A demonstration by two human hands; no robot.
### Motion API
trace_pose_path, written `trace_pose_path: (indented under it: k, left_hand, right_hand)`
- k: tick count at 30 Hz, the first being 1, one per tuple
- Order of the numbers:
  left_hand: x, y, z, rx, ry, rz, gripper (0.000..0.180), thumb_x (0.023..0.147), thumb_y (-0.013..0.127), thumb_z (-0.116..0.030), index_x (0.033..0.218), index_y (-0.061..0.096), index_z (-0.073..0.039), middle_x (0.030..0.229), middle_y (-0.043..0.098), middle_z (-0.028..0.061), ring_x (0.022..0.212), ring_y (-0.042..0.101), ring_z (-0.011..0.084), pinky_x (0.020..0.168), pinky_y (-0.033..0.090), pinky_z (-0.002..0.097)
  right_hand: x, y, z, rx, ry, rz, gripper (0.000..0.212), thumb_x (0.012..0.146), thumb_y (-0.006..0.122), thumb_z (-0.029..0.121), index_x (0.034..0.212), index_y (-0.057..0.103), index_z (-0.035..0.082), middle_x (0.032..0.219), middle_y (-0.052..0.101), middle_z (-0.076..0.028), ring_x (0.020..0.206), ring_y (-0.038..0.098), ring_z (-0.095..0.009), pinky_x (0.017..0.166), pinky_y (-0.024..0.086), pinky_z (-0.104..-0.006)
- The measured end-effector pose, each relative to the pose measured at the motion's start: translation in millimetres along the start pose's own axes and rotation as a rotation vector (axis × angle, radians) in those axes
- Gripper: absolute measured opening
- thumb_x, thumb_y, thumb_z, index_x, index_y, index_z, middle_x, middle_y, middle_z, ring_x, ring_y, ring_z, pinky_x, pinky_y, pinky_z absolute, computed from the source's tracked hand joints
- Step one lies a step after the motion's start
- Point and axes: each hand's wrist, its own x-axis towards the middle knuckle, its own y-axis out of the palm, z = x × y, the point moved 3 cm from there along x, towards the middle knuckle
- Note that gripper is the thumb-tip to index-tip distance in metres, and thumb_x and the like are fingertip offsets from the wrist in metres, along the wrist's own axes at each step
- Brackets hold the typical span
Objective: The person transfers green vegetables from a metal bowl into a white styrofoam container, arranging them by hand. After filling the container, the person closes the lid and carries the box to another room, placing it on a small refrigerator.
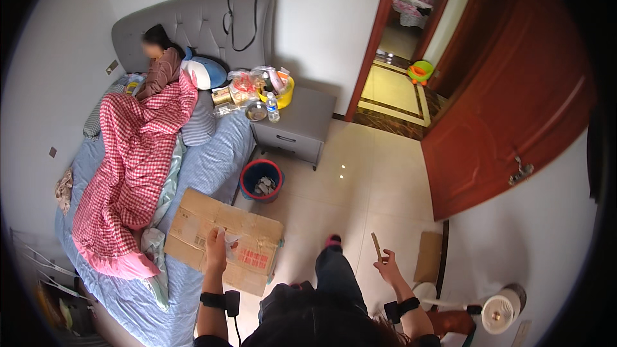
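Note:
My left hand is closed on a small crumpled white scrap, tissue or thin plastic; I cannot tell which. It is over a worn brown cardboard box with red print, at the edge of the bed. My right hand, out over the floor on the right, pinches a thin, flat, tan strip that points up and away. What the strip is made of does not show clearly. Beyond the box, a dark blue bin with a red rim holds pale crumpled waste.
A person sits in the bed under a red checked quilt. The grey nightstand carries a water bottle, a bowl and a yellow basin. A red-brown door stands ajar. A white fan is at lower right.

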Motion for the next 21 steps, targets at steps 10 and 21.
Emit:
trace_pose_path:
  k: [10,21]
  left_hand:
    - [114.0,90.9,-42.2,-0.340,-0.163,-0.328,0.015,0.093,0.046,-0.019,0.094,0.054,-0.006,0.058,0.040,-0.0017,0.043,0.034,0.0077,0.037,0.025,0.0237]
    - [265.1,167.1,-48.3,-0.274,-0.305,-0.432,0.039,0.098,0.047,-0.041,0.077,0.049,-0.008,0.047,0.027,-0.0042,0.034,0.027,0.0086,0.033,0.021,0.0261]
  right_hand:
    - [318.9,4.0,204.7,-0.172,-0.176,0.201,0.063,0.074,0.068,0.021,0.126,0.041,-0.002,0.105,0.058,-0.021,0.098,0.059,-0.028,0.085,0.048,-0.0376]
    - [558.0,141.1,487.4,-0.881,-0.710,0.231,0.057,0.066,0.072,0.032,0.116,0.056,0.011,0.108,0.058,-0.018,0.102,0.057,-0.037,0.087,0.046,-0.0459]
